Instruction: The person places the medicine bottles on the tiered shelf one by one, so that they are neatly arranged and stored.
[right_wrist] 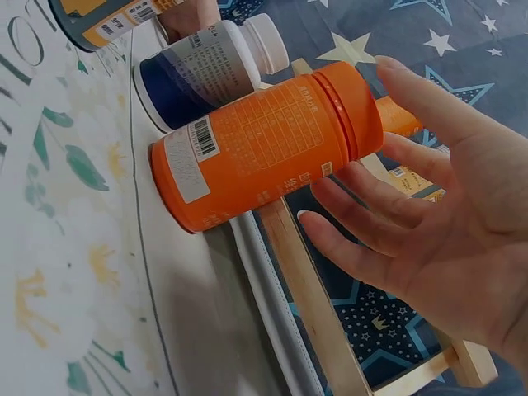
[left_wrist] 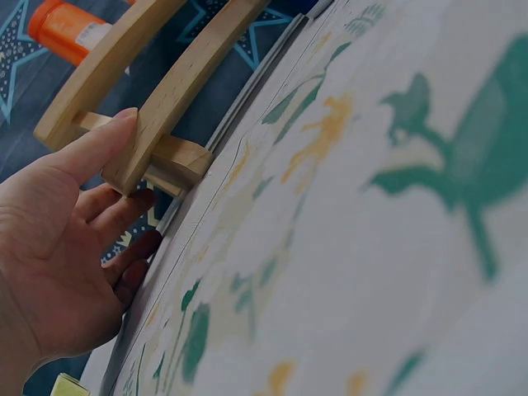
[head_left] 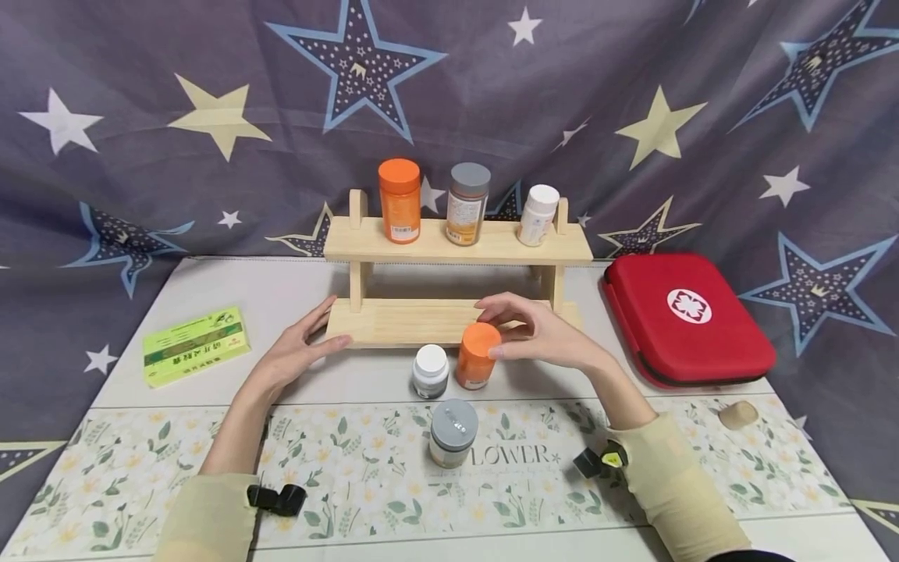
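In the head view my left hand point(head_left: 298, 351) grips the left end of the wooden rack's lower board point(head_left: 414, 321). The left wrist view shows the thumb laid along the wood and the other fingers curled behind it. My right hand point(head_left: 537, 332) is at an upright orange bottle point(head_left: 477, 359), fingers loosely bent and spread beside its cap. Its thumb and fingertips lie close around the cap without wrapping it. Left of that bottle stands a small white-capped bottle point(head_left: 430, 373). A grey-lidded jar point(head_left: 453, 433) is nearer the front.
On the upper shelf point(head_left: 435, 248) stand an orange bottle point(head_left: 400, 201), a grey-capped bottle point(head_left: 467, 204) and a white bottle point(head_left: 538, 215). A green medicine box point(head_left: 197, 346) lies at left. At right are a red first-aid case point(head_left: 695, 320) and a small tan cylinder point(head_left: 738, 415).
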Available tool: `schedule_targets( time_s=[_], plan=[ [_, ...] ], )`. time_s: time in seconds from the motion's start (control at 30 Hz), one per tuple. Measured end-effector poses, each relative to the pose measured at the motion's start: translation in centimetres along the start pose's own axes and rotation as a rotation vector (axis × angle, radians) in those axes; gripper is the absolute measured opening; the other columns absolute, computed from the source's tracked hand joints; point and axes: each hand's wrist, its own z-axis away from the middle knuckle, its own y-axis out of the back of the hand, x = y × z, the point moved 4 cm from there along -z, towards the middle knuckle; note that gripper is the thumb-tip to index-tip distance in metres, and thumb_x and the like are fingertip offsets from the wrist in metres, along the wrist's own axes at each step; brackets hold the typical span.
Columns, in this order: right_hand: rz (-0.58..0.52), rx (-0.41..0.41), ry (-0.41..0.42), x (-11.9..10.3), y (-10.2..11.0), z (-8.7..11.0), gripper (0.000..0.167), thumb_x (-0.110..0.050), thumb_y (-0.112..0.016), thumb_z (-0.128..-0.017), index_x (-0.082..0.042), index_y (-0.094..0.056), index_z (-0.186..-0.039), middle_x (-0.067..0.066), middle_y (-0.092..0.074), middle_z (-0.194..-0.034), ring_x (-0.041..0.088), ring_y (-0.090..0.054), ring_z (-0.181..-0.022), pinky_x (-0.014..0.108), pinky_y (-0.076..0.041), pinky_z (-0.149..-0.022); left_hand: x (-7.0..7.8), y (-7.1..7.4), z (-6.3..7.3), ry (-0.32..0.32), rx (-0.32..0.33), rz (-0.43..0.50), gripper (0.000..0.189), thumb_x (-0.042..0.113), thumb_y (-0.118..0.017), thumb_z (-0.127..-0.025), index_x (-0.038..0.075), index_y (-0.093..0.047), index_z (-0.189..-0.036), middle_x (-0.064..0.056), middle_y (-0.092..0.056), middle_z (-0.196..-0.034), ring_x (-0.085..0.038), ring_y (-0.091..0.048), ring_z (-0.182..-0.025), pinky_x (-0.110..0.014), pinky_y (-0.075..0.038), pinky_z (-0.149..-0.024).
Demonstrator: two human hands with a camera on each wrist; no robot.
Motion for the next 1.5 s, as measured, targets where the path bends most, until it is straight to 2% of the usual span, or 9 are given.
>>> schedule_targets(
  time_s=[0.2,0.5,0.97,1.5],
  plan=[
    [0.015,-0.03,-0.016,0.1,-0.5,-0.1,0.064,-0.006,-0.085,-0.084,-0.002,-0.055,-0.14,0.013,-0.065,-0.129,0.027,-0.064,-0.118,0.038,-0.058,-0.103,0.0,0.0,0.0,0.0,0.008,-0.004,0.102,0.05,-0.075,-0.091,0.033,-0.008,-0.167,-0.013,-0.018,-0.174,-0.04,-0.008,-0.162,-0.067,-0.015,-0.127],
    [0.085,-0.03,-0.008,0.4,-0.9,-0.2,0.055,-0.009,-0.088,-0.081,-0.011,-0.063,-0.131,0.007,-0.07,-0.123,0.014,-0.066,-0.111,0.032,-0.059,-0.099,-0.1,-0.2,0.2,0.008,0.004,-0.007,0.101,0.049,-0.074,-0.092,0.033,-0.008,-0.167,-0.014,-0.018,-0.174,-0.041,-0.007,-0.162,-0.067,-0.015,-0.127],
    [0.092,0.002,0.014,0.3,-0.4,0.2,0.052,-0.009,-0.089,-0.08,-0.011,-0.067,-0.127,0.008,-0.073,-0.118,0.014,-0.069,-0.105,0.033,-0.062,-0.094,0.3,-0.4,-0.1,-0.002,0.0,0.006,0.102,0.049,-0.075,-0.092,0.031,-0.008,-0.167,-0.012,-0.019,-0.174,-0.039,-0.008,-0.162,-0.066,-0.017,-0.127],
    [0.04,0.038,0.011,-0.5,-0.1,0.1,0.052,-0.007,-0.088,-0.08,-0.011,-0.068,-0.128,0.01,-0.073,-0.118,0.016,-0.069,-0.104,0.033,-0.063,-0.089,0.3,0.0,0.2,-0.001,-0.008,0.003,0.102,0.049,-0.074,-0.093,0.032,-0.007,-0.167,-0.012,-0.018,-0.174,-0.04,-0.008,-0.162,-0.065,-0.019,-0.127]
  ],
)
